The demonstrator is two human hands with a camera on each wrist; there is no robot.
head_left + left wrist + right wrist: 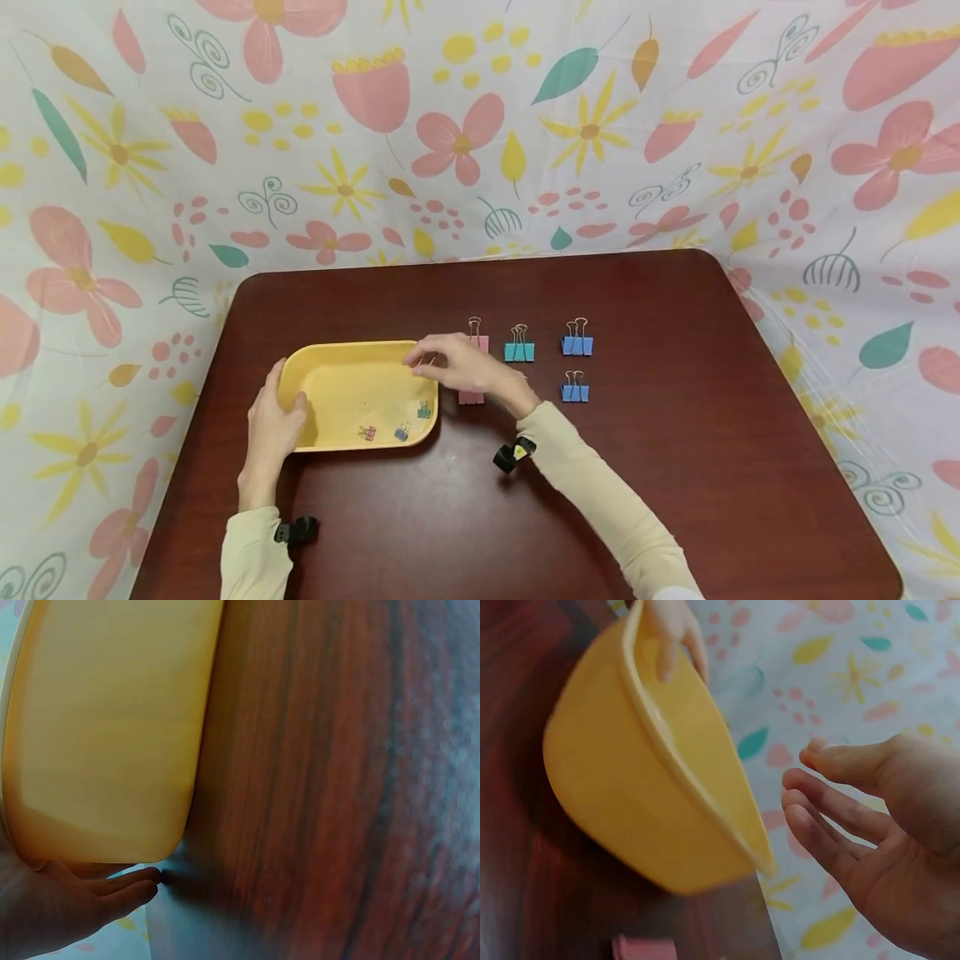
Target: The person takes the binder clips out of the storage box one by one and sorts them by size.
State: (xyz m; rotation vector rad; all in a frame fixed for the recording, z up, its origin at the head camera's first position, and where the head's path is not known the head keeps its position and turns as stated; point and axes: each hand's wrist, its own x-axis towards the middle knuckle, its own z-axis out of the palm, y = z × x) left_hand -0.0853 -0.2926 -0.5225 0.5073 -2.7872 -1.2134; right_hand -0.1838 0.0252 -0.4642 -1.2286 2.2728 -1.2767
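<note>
Left hand (273, 423) gripped the tray (341, 390); right hand (461, 364) hung loose, nothing visibly held, over its right end. Three small clips (423, 409) sat inside. Likely clip sorting; next move probably needed a precise pinch.

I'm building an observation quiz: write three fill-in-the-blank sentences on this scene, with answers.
The left hand grips the ____ end of the oblong yellow plastic tub. Inside the tub, between the small pink metal binder clip and the small teal metal binder clip, lies a small ____ one. Directly on the dark reddish wooden table, ____ blue metal binder clips are visible.
Missing words: left; blue; two.
</note>
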